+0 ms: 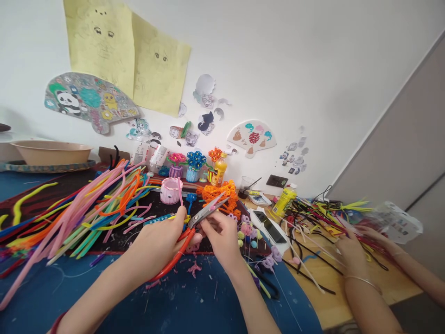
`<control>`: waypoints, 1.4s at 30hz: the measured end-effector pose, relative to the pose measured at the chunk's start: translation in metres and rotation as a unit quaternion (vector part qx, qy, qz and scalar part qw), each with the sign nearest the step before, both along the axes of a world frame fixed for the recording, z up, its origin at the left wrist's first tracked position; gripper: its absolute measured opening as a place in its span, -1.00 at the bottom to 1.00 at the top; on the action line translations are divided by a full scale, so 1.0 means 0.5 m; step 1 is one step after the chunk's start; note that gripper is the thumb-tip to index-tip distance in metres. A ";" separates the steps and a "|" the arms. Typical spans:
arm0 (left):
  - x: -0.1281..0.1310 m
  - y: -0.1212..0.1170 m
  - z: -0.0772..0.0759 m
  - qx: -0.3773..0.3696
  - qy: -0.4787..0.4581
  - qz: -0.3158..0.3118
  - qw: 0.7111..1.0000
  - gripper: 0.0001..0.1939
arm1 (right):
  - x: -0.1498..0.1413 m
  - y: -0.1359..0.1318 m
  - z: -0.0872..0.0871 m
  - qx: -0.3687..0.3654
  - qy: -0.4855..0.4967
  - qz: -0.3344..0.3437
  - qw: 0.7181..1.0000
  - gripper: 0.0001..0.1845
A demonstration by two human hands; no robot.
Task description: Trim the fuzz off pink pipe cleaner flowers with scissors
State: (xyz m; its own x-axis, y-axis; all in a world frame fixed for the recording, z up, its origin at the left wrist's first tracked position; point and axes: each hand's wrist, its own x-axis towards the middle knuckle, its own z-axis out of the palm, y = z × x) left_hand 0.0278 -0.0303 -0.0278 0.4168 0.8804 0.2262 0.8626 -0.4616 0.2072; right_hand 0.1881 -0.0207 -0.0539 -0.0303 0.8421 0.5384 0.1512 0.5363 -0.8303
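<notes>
So, left hand (163, 239) first: its fingers are curled closed around the orange handles of the scissors (196, 218), which point up and away to the right with the blades slightly apart. There's a bit of pink fuzz at the blades, and a pink fuzzy stem (180, 191) standing up by the left thumb. Right hand (224, 239) has its fingers bent in right by the scissors' pivot; can't tell how closed they are or if they've got hold of anything.

Just beyond is a pink striped cup (169, 192), with an orange fuzzy pile (222, 194) to its right. Pink scraps (194, 268) lie on the blue surface (139, 306) near the hands. Big messy bundle of colourful stems (86, 208) off to the left, little pots of fuzzy flowers (196, 162) at the back by the wall. Over to the right there's a phone (273, 228), a yellow bottle (285, 200) and another person's hands (351, 248) in more stems.
</notes>
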 end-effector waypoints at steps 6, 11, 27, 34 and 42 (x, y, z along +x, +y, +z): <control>0.003 -0.003 0.003 0.005 0.031 0.014 0.999 -0.52 | -0.001 -0.002 0.003 0.021 -0.020 -0.017 0.999 -0.83; -0.002 -0.005 -0.001 0.002 -0.006 -0.014 1.000 -0.51 | 0.004 -0.003 0.005 0.018 -0.019 -0.019 0.999 -0.84; -0.005 -0.004 0.017 -0.025 0.001 0.033 0.999 -0.52 | 0.025 -0.001 0.015 -0.035 0.111 0.003 0.993 -0.79; -0.007 0.001 0.035 -0.014 -0.077 0.118 0.990 -0.63 | 0.029 0.001 0.022 -0.076 0.287 0.000 0.955 -0.83; 0.020 -0.023 0.035 -0.002 -0.070 0.078 0.995 -0.66 | 0.026 0.001 0.015 -0.078 0.304 0.036 0.949 -0.85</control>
